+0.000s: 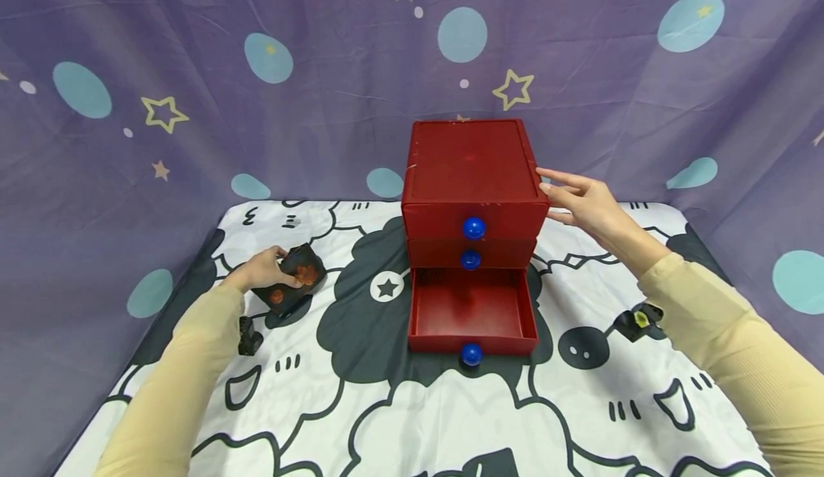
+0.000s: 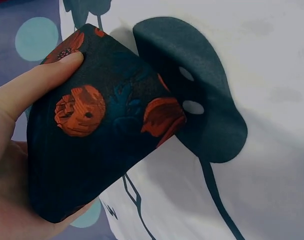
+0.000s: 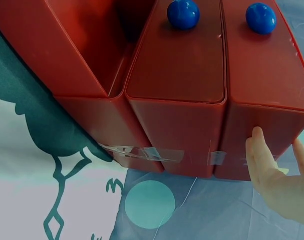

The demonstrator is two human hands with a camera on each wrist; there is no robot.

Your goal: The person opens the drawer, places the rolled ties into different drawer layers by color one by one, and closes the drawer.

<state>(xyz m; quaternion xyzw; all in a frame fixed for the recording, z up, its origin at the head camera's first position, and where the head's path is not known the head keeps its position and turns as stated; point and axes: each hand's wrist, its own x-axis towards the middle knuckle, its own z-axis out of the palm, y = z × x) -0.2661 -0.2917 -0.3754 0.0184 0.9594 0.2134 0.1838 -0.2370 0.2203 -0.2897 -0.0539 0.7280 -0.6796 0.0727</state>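
Note:
On the left of the table, my left hand [image 1: 262, 271] grips a dark case with orange flowers [image 1: 305, 274]. The left wrist view shows the thumb lying across the flowered face of this case [image 2: 111, 145], while the other fingers are mostly hidden behind it. A red three-drawer cabinet [image 1: 473, 162] with blue round knobs stands right of centre. Its bottom drawer [image 1: 473, 345] is pulled out, and the inside looks bare. With fingers extended, my right hand [image 1: 589, 209] touches the cabinet's right side near the top. The right wrist view shows that hand [image 3: 282, 185] against the top section.
A white cloth with dark cartoon drawings [image 1: 360, 420] covers the table. Behind it hangs a purple curtain [image 1: 341, 126] with stars and blue spots. Small black devices sit by the left wrist [image 1: 249, 335] and the right wrist [image 1: 637, 321]. Clear tape [image 3: 174, 156] runs along the cabinet's side.

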